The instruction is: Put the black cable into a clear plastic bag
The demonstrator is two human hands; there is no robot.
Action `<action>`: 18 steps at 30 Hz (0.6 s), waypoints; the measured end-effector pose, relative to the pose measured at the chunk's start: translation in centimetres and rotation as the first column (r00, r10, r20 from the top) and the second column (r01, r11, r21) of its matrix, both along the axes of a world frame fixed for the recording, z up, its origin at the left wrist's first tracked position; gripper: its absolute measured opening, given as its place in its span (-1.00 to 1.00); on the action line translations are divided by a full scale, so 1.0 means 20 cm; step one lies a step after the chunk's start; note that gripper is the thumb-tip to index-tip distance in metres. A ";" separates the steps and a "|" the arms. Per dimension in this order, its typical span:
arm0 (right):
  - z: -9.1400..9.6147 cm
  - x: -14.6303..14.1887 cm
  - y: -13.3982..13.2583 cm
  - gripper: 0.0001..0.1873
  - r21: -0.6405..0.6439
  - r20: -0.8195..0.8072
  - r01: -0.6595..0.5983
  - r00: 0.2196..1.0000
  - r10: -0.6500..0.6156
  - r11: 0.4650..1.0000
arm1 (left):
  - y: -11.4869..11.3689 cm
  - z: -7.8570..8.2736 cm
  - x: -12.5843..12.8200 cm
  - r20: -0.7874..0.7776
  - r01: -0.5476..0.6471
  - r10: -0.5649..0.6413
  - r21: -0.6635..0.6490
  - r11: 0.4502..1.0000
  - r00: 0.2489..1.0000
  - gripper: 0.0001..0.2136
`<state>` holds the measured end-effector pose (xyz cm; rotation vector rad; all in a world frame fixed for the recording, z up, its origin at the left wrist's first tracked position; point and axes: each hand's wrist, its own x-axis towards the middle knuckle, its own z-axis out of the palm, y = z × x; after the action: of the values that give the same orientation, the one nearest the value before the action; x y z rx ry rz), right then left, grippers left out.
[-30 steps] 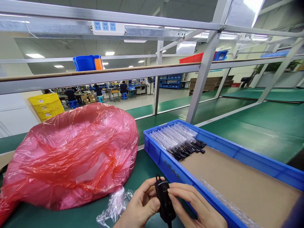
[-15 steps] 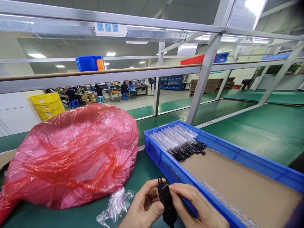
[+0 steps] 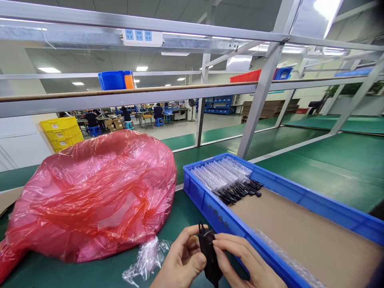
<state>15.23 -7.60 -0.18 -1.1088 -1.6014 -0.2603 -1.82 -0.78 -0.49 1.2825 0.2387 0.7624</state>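
Yellow crates point(image 3: 61, 133): stacked beyond the red plastic bag, at my far left.
Red plastic bag point(image 3: 99, 200): puffed and crinkled, resting on the green surface point(image 3: 180, 218), its gathered tail lying off toward my near left.
Blue container point(image 3: 111, 81): up on the shelf point(image 3: 165, 92), side by side with an orange container point(image 3: 129, 80).
Power strip point(image 3: 143, 37): white with three light-blue sockets, mounted overhead on the metal rail.
Clear plastic point(image 3: 146, 262): crumpled on the surface between the bag and my left hand point(image 3: 181, 260).
Left hand: fingers wrapped round the black device point(image 3: 209, 254), thumb pressed on its near face, forefinger curled behind its upper part; this is a firm hold.
Black device: in front of me, above the surface, near the blue tray's close wall; roughly upright with a slight tilt, a small loop sticking up at its top and a narrow end running down past the bottom of my view.
Right hand point(image 3: 247, 260): forefinger and thumb tips touch the device's right side near the top; I cannot tell whether they pinch or only rest there.
Wrapped pieces point(image 3: 220, 175): lying in a row at the left end of the blue tray point(image 3: 220, 218), clear sleeves on the far side, black ends toward me.
Blue tray: set on the surface to my right, brown lining point(image 3: 297, 224) across its base, with a clear bubbly strip point(image 3: 285, 254) along the inside of its near wall.
Red container point(image 3: 246, 76): up on the shelf, right of the blue and orange ones.
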 end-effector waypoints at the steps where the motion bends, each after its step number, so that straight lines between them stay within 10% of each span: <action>1: 0.00 0.00 0.00 -0.88 -0.004 -0.019 -0.003 1.000 0.002 1.000 | 0.00 0.00 0.00 -0.002 0.002 -0.002 -0.002 1.000 1.000 -0.50; 6: -0.01 0.01 0.02 -0.88 -0.043 -0.211 -0.014 0.978 0.005 0.999 | 0.00 0.00 0.00 0.011 0.054 -0.054 -0.001 0.999 0.998 -0.51; 13: -0.01 0.01 0.04 -0.97 -0.047 -0.086 0.033 0.996 -0.037 0.998 | 0.00 -0.03 0.01 0.004 0.010 -0.010 -0.012 1.000 1.000 -0.51; 18: -0.04 -0.01 0.09 -0.82 -0.016 -0.487 -0.140 0.866 0.114 0.990 | -0.01 0.02 -0.04 0.042 0.010 -0.007 -0.075 0.997 0.999 -0.53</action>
<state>15.12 -5.86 -0.92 -1.0029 -1.2234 0.1442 -2.54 -0.91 -0.09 1.1947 0.2259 0.7654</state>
